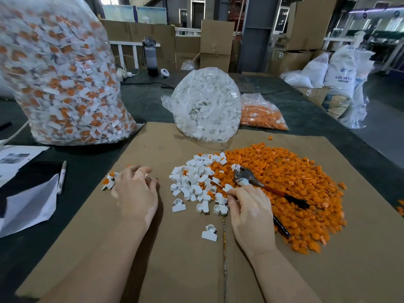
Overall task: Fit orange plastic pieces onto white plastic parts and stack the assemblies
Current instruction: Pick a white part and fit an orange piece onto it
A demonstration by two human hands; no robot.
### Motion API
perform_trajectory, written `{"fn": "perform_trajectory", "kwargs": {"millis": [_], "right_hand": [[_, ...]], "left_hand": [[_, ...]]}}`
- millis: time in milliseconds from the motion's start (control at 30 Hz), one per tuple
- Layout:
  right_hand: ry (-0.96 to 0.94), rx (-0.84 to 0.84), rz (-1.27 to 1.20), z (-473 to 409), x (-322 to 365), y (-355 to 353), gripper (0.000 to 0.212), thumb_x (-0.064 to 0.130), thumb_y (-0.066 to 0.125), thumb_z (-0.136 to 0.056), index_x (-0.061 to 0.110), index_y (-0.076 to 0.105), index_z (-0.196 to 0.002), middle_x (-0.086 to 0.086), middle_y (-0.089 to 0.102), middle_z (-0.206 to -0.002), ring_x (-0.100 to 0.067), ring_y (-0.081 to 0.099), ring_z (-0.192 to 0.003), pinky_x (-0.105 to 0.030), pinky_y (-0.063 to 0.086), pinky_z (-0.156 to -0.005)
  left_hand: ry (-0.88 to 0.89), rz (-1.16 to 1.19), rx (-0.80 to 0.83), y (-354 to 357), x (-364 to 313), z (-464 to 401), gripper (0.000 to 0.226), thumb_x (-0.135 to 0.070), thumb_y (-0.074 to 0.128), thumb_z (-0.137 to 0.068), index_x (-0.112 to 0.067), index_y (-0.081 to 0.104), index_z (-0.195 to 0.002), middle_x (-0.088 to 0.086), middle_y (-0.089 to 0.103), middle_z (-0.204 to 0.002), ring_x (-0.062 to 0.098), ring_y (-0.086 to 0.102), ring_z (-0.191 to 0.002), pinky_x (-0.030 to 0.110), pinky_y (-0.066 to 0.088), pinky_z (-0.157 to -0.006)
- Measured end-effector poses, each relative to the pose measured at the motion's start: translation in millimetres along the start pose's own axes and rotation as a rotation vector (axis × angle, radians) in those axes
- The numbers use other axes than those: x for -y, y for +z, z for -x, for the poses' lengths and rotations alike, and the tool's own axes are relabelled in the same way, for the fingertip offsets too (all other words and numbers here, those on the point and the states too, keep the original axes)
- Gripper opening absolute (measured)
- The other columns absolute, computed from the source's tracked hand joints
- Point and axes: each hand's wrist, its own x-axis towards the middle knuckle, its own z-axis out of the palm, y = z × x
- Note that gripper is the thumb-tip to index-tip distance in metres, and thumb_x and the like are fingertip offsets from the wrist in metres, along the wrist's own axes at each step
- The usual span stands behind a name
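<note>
Orange pieces and white parts, finished: a tall clear bag (59, 75) at far left of the worktop (91, 171) is packed with joined white-and-orange assemblies, so much work looks already done.
Small stack: a few finished assemblies (109, 181) lie on the cardboard sheet (185, 259), touching the left hand's fingertips.
Left hand (136, 193): palm down beside that stack, blurred; its grip seems loosely curled, but I cannot tell if it holds anything.
Loose white parts (194, 182): a modest heap at mid-sheet, a few strays nearer the person; all lack orange pieces.
White supply bag (207, 103): full, behind the heap.
Right hand (251, 213): at the heap's right edge, grip pinched on a white part (227, 188).
Pliers (258, 182): lying on the orange pile, just beyond the right hand.
Loose orange pieces (295, 189): a broad pile at right, with another bag of orange pieces (262, 115) behind.
Judgement: large supplies remain; the job is far from over.
</note>
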Motion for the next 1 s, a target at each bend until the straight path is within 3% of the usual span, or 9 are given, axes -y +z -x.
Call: {"fn": "perform_trajectory", "kwargs": {"millis": [100,200,300,433,500,700,833,1000], "right_hand": [[0.013,0.013,0.014,0,0,1,0.013,-0.003,0.073,-0.075,0.008,0.068,-0.078,-0.003,0.064,-0.075,-0.025,0.059,-0.071,-0.039,0.047,-0.064],[0.032,0.019,0.017,0,-1,1,0.014,-0.004,0.073,-0.075,0.008,0.068,-0.079,-0.003,0.064,-0.077,-0.026,0.059,-0.074,-0.04,0.047,-0.066],[0.052,0.004,0.024,1,-2,1,0.015,-0.005,0.073,-0.073,0.008,0.069,-0.08,-0.004,0.065,-0.079,-0.028,0.06,-0.075,-0.042,0.048,-0.067],[0.066,0.0,0.039,1,-3,2,0.016,-0.004,0.073,-0.073,0.009,0.069,-0.081,-0.003,0.065,-0.08,-0.027,0.06,-0.075,-0.041,0.047,-0.067],[0.066,0.004,0.043,0,-3,3,0.015,-0.004,0.073,-0.074,0.009,0.069,-0.081,-0.002,0.065,-0.08,-0.026,0.06,-0.075,-0.041,0.048,-0.067],[0.115,-0.018,0.057,-4,-2,0,0.015,-0.002,0.074,-0.075,0.01,0.07,-0.083,-0.002,0.066,-0.081,-0.026,0.061,-0.079,-0.039,0.043,-0.07],[0.295,-0.077,0.115,-18,-16,-16,0.01,0.007,0.065,-0.085,0.013,0.07,-0.092,-0.003,0.067,-0.091,-0.026,0.058,-0.089,-0.038,0.033,-0.08],[0.533,0.16,0.335,-45,-46,-37,0.022,0.016,0.052,-0.094,0.022,0.064,-0.112,-0.003,0.061,-0.116,-0.025,0.046,-0.113,-0.043,0.027,-0.094]], "left_hand": [[0.143,0.179,0.016,-8,-11,12,0.023,-0.019,0.068,-0.083,-0.022,0.067,-0.106,-0.001,0.055,-0.113,0.021,0.043,-0.114,0.04,0.034,-0.097],[0.331,0.449,0.384,-18,-29,28,0.013,-0.021,0.074,-0.077,-0.032,0.069,-0.079,-0.014,0.062,-0.081,0.006,0.056,-0.077,0.021,0.047,-0.073],[0.485,0.374,0.726,-24,-41,35,0.015,-0.036,0.081,-0.066,-0.038,0.066,-0.067,-0.021,0.06,-0.073,-0.001,0.055,-0.073,0.01,0.041,-0.063],[0.645,0.221,0.907,-20,-43,37,0.025,-0.041,0.082,-0.062,-0.033,0.07,-0.083,-0.017,0.052,-0.079,-0.005,0.048,-0.08,0.007,0.038,-0.065],[0.669,0.166,0.88,-15,-42,37,0.023,-0.037,0.079,-0.069,-0.031,0.07,-0.088,-0.018,0.051,-0.08,-0.006,0.047,-0.08,0.006,0.036,-0.066],[0.457,0.284,0.646,8,-53,42,0.016,-0.029,0.075,-0.077,-0.03,0.061,-0.085,-0.012,0.057,-0.078,0.005,0.051,-0.074,0.009,0.036,-0.061],[0.454,0.329,0.509,20,-62,48,0.02,-0.027,0.073,-0.079,-0.027,0.054,-0.082,-0.015,0.048,-0.075,0.002,0.046,-0.07,0.008,0.035,-0.061],[0.427,0.438,0.422,25,-62,57,0.021,-0.025,0.068,-0.084,-0.029,0.048,-0.082,-0.018,0.046,-0.076,0.004,0.045,-0.072,0.007,0.034,-0.063]]}}
